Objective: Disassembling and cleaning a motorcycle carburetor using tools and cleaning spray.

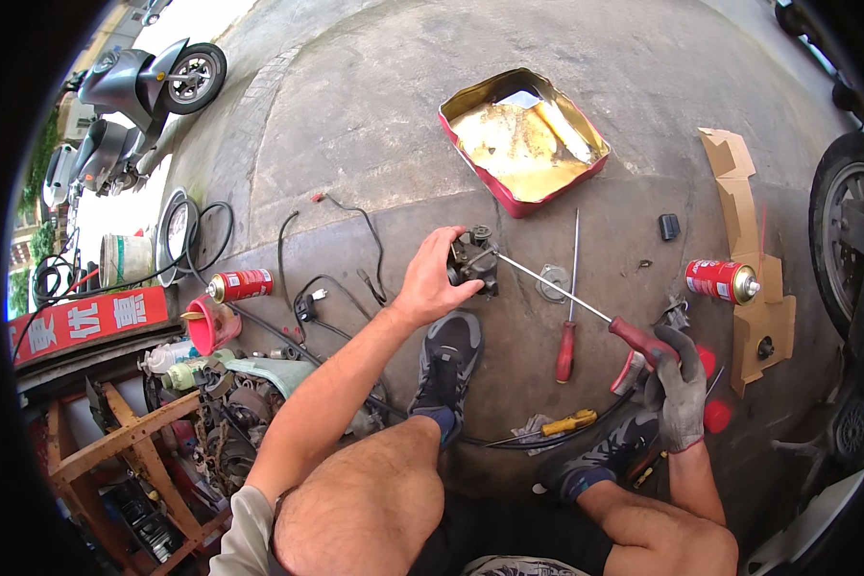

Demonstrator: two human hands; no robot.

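Note:
My bare left hand (428,284) grips a small dark metal carburetor (480,269) between thumb and fingers, just above the floor beyond my shoe. In my gloved right hand (680,392) is a long screwdriver (632,336) with a red handle, its shaft slanting up to the left. The tip meets the right side of the carburetor; whether it sits in a screw is too small to tell. A second red-handled screwdriver (566,351) lies on the concrete between my hands, beside a round metal part (552,283). Nearer my feet is a yellow-handled screwdriver (570,422).
Ahead stands a red-sided open tin (522,197) with a golden inside. A red spray can (720,280) lies by torn cardboard (776,331) at right; another spray can (242,285) lies left among cables (378,259). Scooters and a wheel (840,230) flank the area.

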